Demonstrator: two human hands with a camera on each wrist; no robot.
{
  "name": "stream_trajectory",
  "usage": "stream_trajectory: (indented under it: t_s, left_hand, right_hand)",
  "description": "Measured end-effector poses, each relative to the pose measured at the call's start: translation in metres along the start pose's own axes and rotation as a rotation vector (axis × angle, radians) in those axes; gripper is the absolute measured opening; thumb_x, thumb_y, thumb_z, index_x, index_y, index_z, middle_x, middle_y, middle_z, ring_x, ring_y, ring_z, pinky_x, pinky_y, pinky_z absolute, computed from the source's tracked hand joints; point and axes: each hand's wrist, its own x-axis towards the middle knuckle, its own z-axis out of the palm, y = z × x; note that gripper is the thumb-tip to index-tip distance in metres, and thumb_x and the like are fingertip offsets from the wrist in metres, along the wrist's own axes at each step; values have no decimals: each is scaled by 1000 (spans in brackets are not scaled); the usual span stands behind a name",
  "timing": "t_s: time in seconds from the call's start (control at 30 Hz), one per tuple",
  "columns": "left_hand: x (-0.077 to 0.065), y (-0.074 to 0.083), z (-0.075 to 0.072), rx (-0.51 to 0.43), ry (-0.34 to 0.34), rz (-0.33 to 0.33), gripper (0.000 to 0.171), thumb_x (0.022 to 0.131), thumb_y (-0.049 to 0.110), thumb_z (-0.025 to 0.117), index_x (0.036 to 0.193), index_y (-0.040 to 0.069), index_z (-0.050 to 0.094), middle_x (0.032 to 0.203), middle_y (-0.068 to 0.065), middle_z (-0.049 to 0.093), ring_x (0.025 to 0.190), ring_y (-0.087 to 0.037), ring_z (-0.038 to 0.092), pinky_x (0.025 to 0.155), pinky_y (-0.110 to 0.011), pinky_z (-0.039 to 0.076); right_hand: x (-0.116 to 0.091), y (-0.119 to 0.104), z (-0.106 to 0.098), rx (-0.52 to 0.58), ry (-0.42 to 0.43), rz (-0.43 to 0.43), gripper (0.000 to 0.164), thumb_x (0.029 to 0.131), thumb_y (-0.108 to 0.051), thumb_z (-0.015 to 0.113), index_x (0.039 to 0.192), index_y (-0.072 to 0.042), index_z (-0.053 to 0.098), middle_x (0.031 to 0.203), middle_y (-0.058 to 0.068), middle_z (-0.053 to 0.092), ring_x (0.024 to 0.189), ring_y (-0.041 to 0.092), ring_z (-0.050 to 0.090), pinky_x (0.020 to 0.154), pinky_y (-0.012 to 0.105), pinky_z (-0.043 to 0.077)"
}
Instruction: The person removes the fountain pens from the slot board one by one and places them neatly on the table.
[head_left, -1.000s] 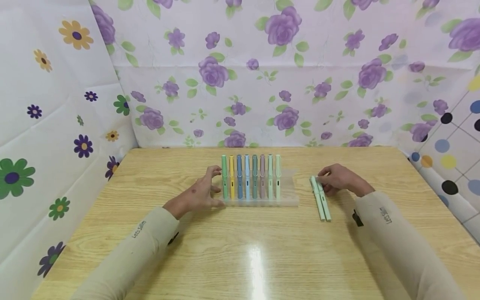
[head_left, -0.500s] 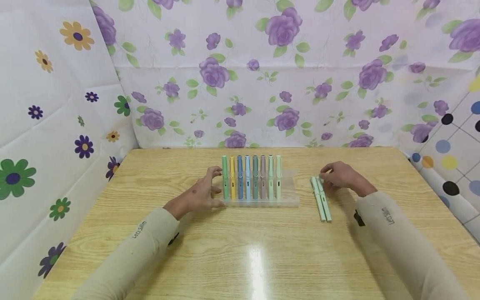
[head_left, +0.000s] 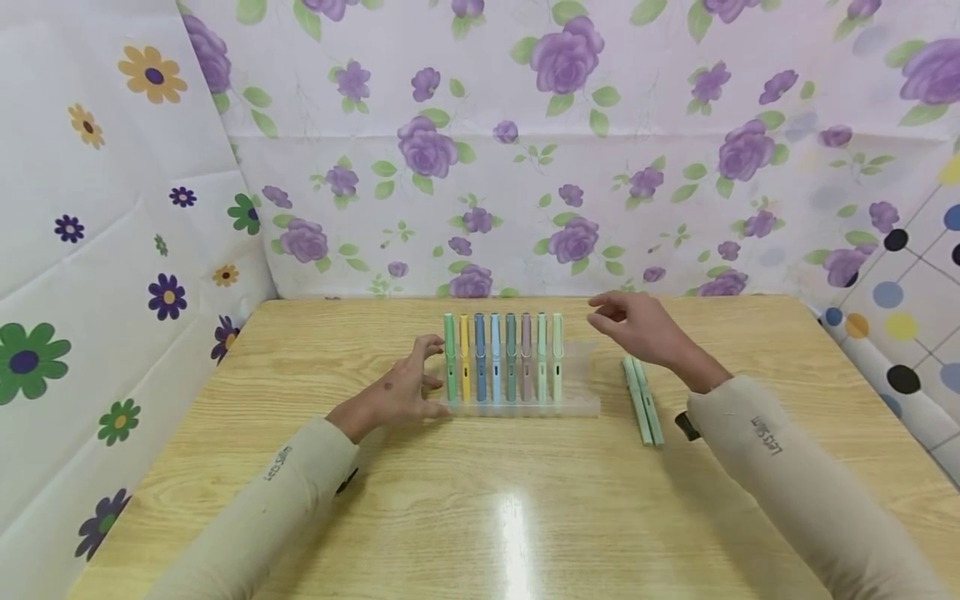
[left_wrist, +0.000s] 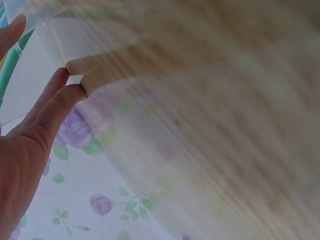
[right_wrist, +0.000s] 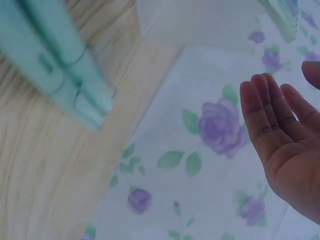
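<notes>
A loose pair of mint-green capped pens (head_left: 638, 404) lies on the wood-grain table (head_left: 420, 517), side by side, apparently touching. Long axis runs near-far, slightly canted: far ends left, near ends right. Just left of them, with a strip of table between, sits a clear plastic pen stand (head_left: 579, 377). It carries a row of eight pens (head_left: 495, 367), parallel, also near-far, tops past its back edge; green pen (head_left: 450, 367) leftmost, pale-green pen (head_left: 557, 354) rightmost, then a bare stretch of panel on the loose pair's side. The left hand (head_left: 405, 390) grips the stand's left end, thumb by the front lip, fingers farther back; the whole stand separates it from the loose pair. The right hand (head_left: 637, 327) is the nearer one: up off the table, fingers loosely extended, holding nothing. From its fingertips, the loose pair is bodyward and right, below the hand and wrist; the bare panel is bodyward and slightly left. Floral cloth (head_left: 652, 100) behind everything.
</notes>
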Motion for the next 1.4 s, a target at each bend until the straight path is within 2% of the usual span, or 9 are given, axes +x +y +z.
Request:
stream_trajectory:
  t_s: [0.2, 0.47, 0.6, 0.87, 1.0, 1.17, 1.4]
  left_hand:
    - [-1, 0, 0, -3, -4, 3, 99, 82, 8, 84, 150, 15, 11, 160, -20, 21, 120, -37, 60, 90, -44, 56]
    - [-1, 0, 0, 1, -3, -6, 100, 82, 9, 84, 150, 16, 11, 161, -19, 20, 121, -36, 60, 92, -47, 54]
    - [-1, -1, 0, 3, -9, -5, 100, 83, 9, 84, 150, 16, 10, 161, -19, 20, 121, -36, 60, 92, -47, 54]
    - [-1, 0, 1, 12, 5, 6, 99, 82, 8, 84, 149, 15, 12, 160, -21, 21, 119, -36, 61, 89, -45, 56]
    - [0, 0, 1, 15, 5, 2, 99, 82, 8, 84, 148, 14, 12, 160, -21, 21, 119, -35, 62, 91, -46, 55]
    - [0, 0, 0, 7, 2, -6, 101, 82, 8, 84, 150, 15, 10, 161, -19, 20, 120, -35, 61, 93, -46, 53]
    - [1, 0, 1, 6, 5, 3, 101, 81, 6, 85, 149, 15, 11, 161, -20, 20, 119, -36, 61, 95, -47, 52]
  right_hand:
    - [4, -14, 13, 23, -25, -57, 49, 104, -31, 56, 145, -5, 51, 130, 18, 63, 116, 34, 61, 93, 51, 52]
    - [7, -20, 25, 87, -84, -94, 51, 102, -24, 61, 147, -2, 47, 137, 22, 57, 124, 35, 56, 99, 50, 49]
    - [7, -21, 28, 86, -76, -88, 48, 102, -22, 62, 144, -3, 51, 132, 22, 60, 120, 35, 59, 96, 51, 51]
    - [9, -23, 31, 108, -21, -67, 33, 98, -17, 67, 128, -7, 57, 107, 15, 72, 100, 30, 69, 83, 49, 55]
    - [10, -20, 28, 87, 10, -60, 32, 98, -18, 67, 127, -9, 58, 107, 15, 73, 99, 30, 69, 82, 48, 56]
    - [10, -19, 14, 87, 62, -51, 35, 99, -23, 66, 130, -8, 58, 109, 17, 72, 101, 32, 68, 85, 51, 54]
    - [4, -9, 2, 87, 33, -32, 39, 101, -28, 64, 134, -9, 57, 110, 15, 72, 101, 31, 67, 87, 51, 53]
